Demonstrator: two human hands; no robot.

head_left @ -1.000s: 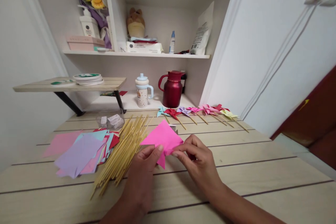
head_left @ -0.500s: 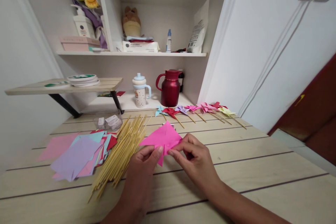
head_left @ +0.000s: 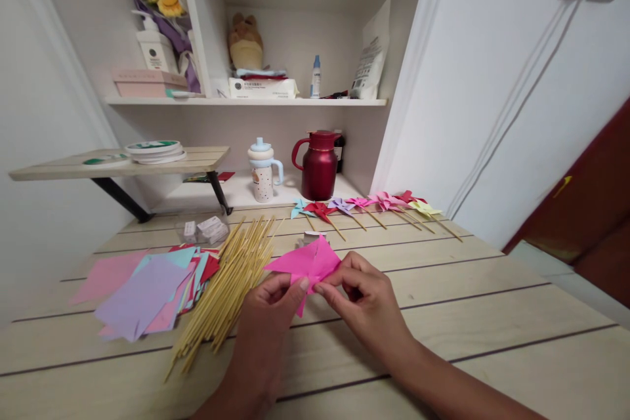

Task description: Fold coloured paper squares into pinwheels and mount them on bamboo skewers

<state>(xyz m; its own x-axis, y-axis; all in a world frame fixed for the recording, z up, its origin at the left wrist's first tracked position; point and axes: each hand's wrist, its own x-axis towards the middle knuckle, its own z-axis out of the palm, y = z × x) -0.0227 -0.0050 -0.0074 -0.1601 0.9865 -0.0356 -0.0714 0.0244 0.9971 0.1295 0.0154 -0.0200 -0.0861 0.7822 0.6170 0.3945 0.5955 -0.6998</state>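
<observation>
Both hands pinch a hot-pink paper square (head_left: 305, 264) just above the wooden table (head_left: 492, 315). My left hand (head_left: 268, 315) grips its near edge with thumb and forefinger. My right hand (head_left: 367, 305) holds the right side, fingers curled around the paper. The sheet is partly folded, its corners bent toward the middle. A pile of bamboo sticks (head_left: 231, 282) lies just left of my left hand. Beyond the sticks is a heap of coloured paper squares (head_left: 147, 282).
A row of finished paper pinwheels (head_left: 364, 207) on sticks lies at the back of the table. A small clear box (head_left: 201, 230) sits behind the sticks. A red jug (head_left: 319, 167) and a lidded cup (head_left: 263, 170) stand on the low shelf behind.
The pink paper has been folded smaller and flatter between my fingers. Both hands stay in the same spot; the camera shifted slightly.
</observation>
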